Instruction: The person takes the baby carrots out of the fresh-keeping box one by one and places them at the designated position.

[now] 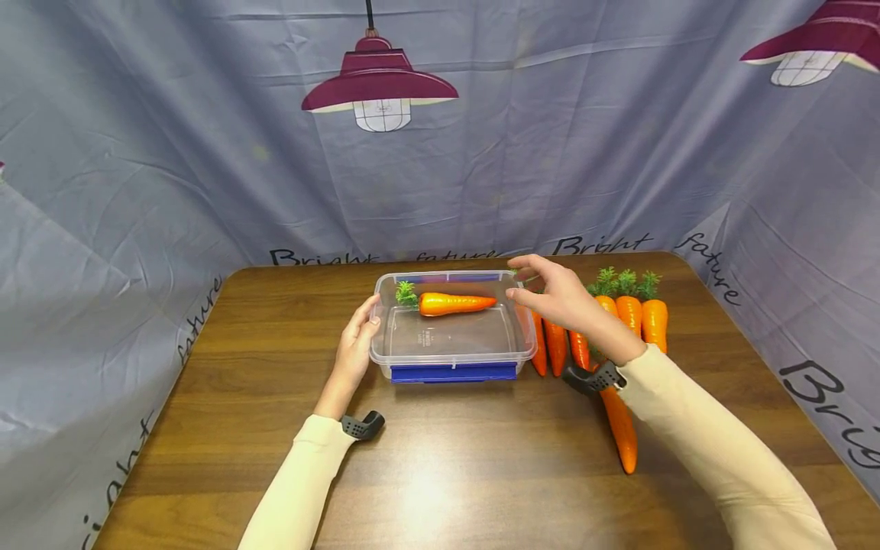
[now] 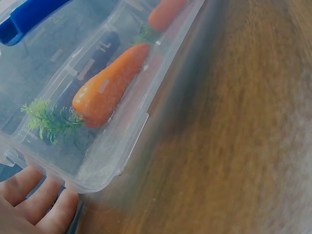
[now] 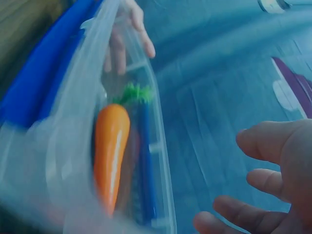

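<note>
A clear plastic box with blue side clips stands lidless on the table. Inside lies one orange carrot, its green leafy top toward the left wall. My left hand rests against the box's left end; in the left wrist view its fingertips touch the outside of the wall. My right hand hovers at the box's right end with nothing in it, thumb and fingers spread apart near the rim. In the right wrist view the right hand's fingers are apart from the box.
Several more carrots lie right of the box, partly hidden under my right hand and forearm. One carrot reaches toward the front, and others lie farther right. A printed grey curtain hangs behind the wooden table.
</note>
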Demonstrator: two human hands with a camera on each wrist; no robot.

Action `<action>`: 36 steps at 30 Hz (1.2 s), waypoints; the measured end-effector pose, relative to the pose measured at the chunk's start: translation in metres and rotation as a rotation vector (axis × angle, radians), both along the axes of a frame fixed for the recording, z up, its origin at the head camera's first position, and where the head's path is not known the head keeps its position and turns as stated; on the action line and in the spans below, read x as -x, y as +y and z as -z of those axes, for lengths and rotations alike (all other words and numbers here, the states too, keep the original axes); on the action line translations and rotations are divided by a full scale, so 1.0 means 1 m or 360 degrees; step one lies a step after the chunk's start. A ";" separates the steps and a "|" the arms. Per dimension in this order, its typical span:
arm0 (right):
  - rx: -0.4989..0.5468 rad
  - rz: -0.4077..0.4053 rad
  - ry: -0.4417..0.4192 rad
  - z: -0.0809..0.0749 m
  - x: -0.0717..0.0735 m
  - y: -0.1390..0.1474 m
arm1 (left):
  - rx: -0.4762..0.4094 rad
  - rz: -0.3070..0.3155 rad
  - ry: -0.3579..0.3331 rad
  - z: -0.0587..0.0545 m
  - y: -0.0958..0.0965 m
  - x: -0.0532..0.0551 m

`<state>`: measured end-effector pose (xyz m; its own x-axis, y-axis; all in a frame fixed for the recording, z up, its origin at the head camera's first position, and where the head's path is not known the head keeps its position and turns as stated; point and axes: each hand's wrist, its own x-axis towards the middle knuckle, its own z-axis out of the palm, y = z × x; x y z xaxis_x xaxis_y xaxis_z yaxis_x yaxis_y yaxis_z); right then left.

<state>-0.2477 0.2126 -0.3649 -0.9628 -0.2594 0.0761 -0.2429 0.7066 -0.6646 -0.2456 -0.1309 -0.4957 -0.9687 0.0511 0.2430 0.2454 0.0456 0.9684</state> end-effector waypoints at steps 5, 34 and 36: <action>0.0006 -0.0103 -0.0097 -0.001 0.019 -0.032 | -0.0005 0.0020 0.0007 0.002 0.000 0.000; -0.0376 -0.0440 -0.0311 0.044 0.077 -0.112 | -0.0021 0.0023 0.0026 0.003 -0.001 0.002; -0.0421 -0.0482 -0.0354 0.048 0.079 -0.113 | -0.0024 0.0025 0.0025 0.004 -0.002 0.002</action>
<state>-0.3270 0.0996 -0.4124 -0.8259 -0.5145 -0.2307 -0.3365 0.7781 -0.5304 -0.2476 -0.1327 -0.4992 -0.9638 0.0626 0.2591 0.2612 0.0268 0.9649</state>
